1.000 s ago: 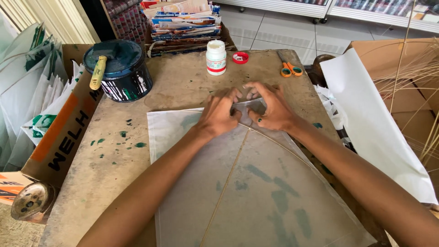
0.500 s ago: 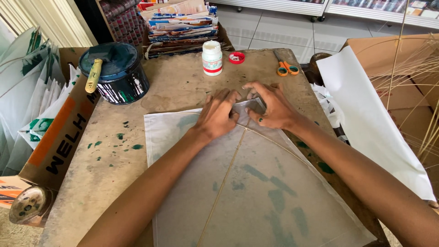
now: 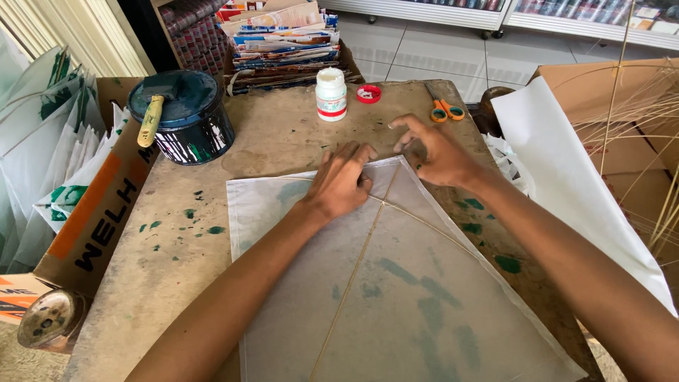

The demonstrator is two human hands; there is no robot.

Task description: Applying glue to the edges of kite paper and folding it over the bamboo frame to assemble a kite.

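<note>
A pale translucent paper kite (image 3: 396,283) with thin bamboo sticks (image 3: 357,262) lies flat on the worn wooden table (image 3: 177,276). My left hand (image 3: 343,180) presses flat on the kite near its top corner, fingers spread. Just right of that corner my right hand (image 3: 435,152) hovers with fingers apart, holding nothing, its fingertips close to the paper's edge. Green paint smears show through the paper.
A dark paint can with a brush on its lid (image 3: 182,117) stands at the back left. A white glue bottle (image 3: 330,93), its red cap (image 3: 368,93) and orange scissors (image 3: 445,107) lie behind the kite. A cardboard box of folded kites (image 3: 78,191) sits left; white paper sheets (image 3: 566,177) right.
Both hands were pinched together on the kite's top corner; now they have parted. The left hand lies flat on the paper and the right has lifted off to the right.
</note>
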